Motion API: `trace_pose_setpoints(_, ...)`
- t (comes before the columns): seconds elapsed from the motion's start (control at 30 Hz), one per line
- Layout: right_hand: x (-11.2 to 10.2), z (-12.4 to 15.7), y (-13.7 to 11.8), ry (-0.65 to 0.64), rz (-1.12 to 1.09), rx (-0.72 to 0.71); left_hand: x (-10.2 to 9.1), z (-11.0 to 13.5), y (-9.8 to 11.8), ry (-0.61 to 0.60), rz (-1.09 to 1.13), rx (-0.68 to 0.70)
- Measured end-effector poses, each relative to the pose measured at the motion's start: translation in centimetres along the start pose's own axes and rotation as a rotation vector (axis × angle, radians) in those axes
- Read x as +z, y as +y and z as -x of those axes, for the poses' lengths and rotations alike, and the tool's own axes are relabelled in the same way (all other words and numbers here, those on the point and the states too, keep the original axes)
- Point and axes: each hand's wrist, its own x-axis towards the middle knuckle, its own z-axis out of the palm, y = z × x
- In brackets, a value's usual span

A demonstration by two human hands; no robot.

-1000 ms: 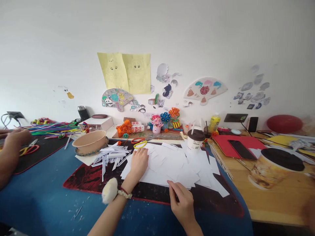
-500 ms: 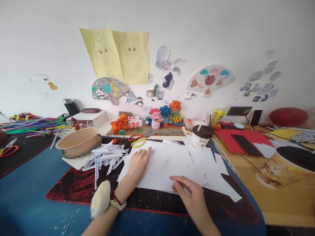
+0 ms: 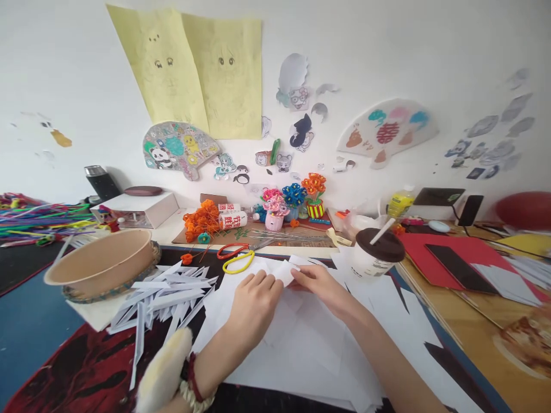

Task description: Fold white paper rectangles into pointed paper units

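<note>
My left hand (image 3: 257, 301), with a scrunchie and a white fluffy thing at its wrist, has its fingers curled at the near edge of a small piece of white paper (image 3: 284, 273). From the other side my right hand (image 3: 321, 284) pinches the same piece between thumb and fingers. Both hands are above larger white sheets (image 3: 297, 367) spread on the dark mat. Left of them lies a heap of folded white paper strips (image 3: 172, 295). Scissors with yellow handles (image 3: 239, 263) and red handles (image 3: 232, 250) lie just beyond, their blades partly hidden.
A beige bowl (image 3: 99, 261) stands at the left. On the right is a lidded paper cup (image 3: 379, 252) with a straw, beside a red folder (image 3: 415, 252) bearing a dark phone (image 3: 460, 268). Craft flowers (image 3: 295, 198) line the back by the wall.
My right hand has moved up and forward to meet the left, and both now hold a small piece of paper. The view has shifted closer to the table.
</note>
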Motion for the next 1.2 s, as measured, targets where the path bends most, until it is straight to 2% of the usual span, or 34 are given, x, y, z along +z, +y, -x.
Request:
trace_pose_setpoints(0.07, -0.5, -0.2, 0.8, -0.022, 0.049, 0.05, 0.6, 0.4, -0.2, -0.049, 0.084, -0.073)
trace_pose_setpoints(0.17, -0.9, 0.1, 1.4, 0.084, 0.27, 0.092, 0.9, 0.7, -0.4, -0.108, 0.227, -0.235)
trace_pose_setpoints(0.27, -0.9, 0.6, 1.4, 0.276, 0.417, 0.084, 0.7, 0.9, -0.6, -0.02, 0.27, -0.324)
trace_pose_setpoints(0.33, -0.7, 0.8, 1.3, 0.322, 0.437, 0.069, 0.4, 0.9, -0.8, 0.072, 0.299, -0.356)
trace_pose_setpoints(0.4, -0.4, 0.9, 1.2, 0.243, 0.366, 0.068, 0.3, 0.9, -0.9, 0.188, 0.3, -0.351)
trace_pose_setpoints(0.47, 0.2, 1.1, 1.1, 0.088, 0.204, 0.09, 0.3, 0.9, -0.9, 0.304, 0.269, -0.298)
trace_pose_setpoints(0.53, 0.9, 1.2, 1.2, -0.05, 0.007, 0.07, 0.4, 0.9, -0.7, 0.358, 0.253, -0.217)
trace_pose_setpoints(0.63, 1.7, 1.3, 1.0, -0.142, -0.205, -0.033, 0.4, 1.0, -0.3, 0.318, 0.292, -0.103)
trace_pose_setpoints(0.77, 2.0, 1.5, 0.6, -0.134, -0.315, -0.04, 0.0, 1.1, 0.3, 0.229, 0.402, -0.052)
trace_pose_setpoints(0.87, 1.8, 1.7, 0.4, -0.099, -0.351, -0.042, -0.4, 0.9, 0.4, 0.204, 0.492, -0.119)
trace_pose_setpoints(1.0, 1.7, 1.8, 0.4, -0.07, -0.387, -0.054, -0.6, 0.7, 0.0, 0.214, 0.459, -0.247)
trace_pose_setpoints(1.2, 1.4, 1.7, 0.4, -0.005, -0.368, -0.004, -0.2, 0.8, -0.2, 0.093, 0.567, -0.346)
